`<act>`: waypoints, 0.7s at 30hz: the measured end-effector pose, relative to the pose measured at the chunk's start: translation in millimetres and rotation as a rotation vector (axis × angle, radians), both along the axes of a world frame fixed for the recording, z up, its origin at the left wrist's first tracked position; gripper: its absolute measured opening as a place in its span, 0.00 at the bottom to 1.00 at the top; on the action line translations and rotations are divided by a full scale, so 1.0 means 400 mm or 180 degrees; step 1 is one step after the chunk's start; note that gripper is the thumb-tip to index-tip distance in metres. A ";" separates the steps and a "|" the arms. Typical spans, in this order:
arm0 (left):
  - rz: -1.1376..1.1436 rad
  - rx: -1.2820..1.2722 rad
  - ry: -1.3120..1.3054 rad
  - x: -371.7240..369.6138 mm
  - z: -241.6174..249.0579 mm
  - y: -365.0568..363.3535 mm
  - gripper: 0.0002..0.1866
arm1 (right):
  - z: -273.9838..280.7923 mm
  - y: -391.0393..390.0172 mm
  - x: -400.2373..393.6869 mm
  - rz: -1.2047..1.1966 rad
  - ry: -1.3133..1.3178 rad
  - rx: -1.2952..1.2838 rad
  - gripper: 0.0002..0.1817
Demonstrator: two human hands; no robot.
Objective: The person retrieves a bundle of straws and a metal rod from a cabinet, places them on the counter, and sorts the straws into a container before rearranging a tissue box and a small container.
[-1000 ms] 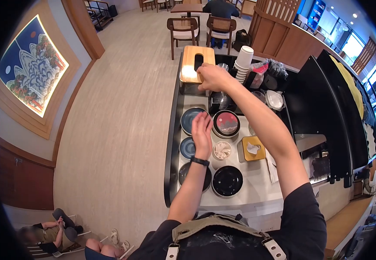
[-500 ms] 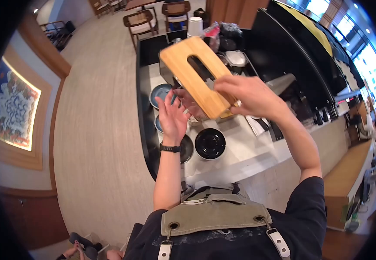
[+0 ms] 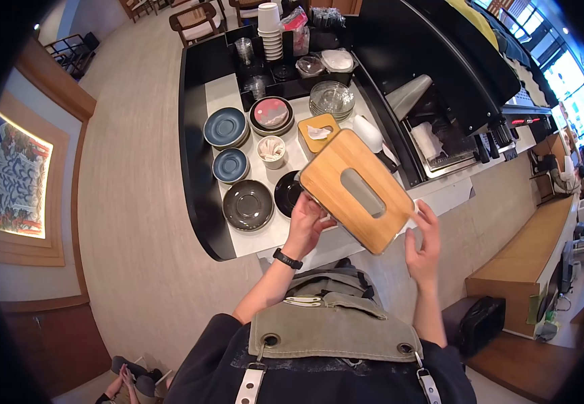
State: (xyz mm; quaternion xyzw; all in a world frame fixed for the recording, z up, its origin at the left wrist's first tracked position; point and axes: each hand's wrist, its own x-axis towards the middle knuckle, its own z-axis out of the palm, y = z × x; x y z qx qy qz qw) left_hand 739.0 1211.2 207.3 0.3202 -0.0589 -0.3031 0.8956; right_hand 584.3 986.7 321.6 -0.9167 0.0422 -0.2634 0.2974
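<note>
A tissue box with a pale wooden lid and a long oval slot is held tilted above the counter's front edge. Supporting its left side is my left hand, thumb and fingers closed on the edge, a black band at the wrist. My right hand is by the box's lower right corner, fingers apart and curved, fingertips right at the edge. Behind the box stands a smaller wooden-topped box with white tissue sticking out. A black saucer is partly hidden by the lid and my left hand.
On the white counter are blue plates, a dark grey plate, a cup of paper packets and stacked glass saucers. Paper cups rise at the back. A black machine borders the right. A seated person is lower left.
The tissue box has come down toward my body and right. My left hand, open before, now grips its left side. My right hand has let go of the lid and moved to the lower right corner.
</note>
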 end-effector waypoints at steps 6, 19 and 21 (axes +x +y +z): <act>-0.0394 -0.0036 0.0161 -0.104 -0.025 -0.116 0.29 | -0.173 -0.005 -0.110 0.0437 -0.0536 0.5478 0.47; 0.0317 0.3174 -0.1939 0.045 0.006 -0.106 0.20 | -0.325 -0.165 -0.190 -0.0215 0.0149 0.5174 0.40; 0.0468 0.4001 -0.2523 0.143 0.085 -0.102 0.23 | -0.328 -0.139 -0.178 -0.0286 0.0246 0.5311 0.46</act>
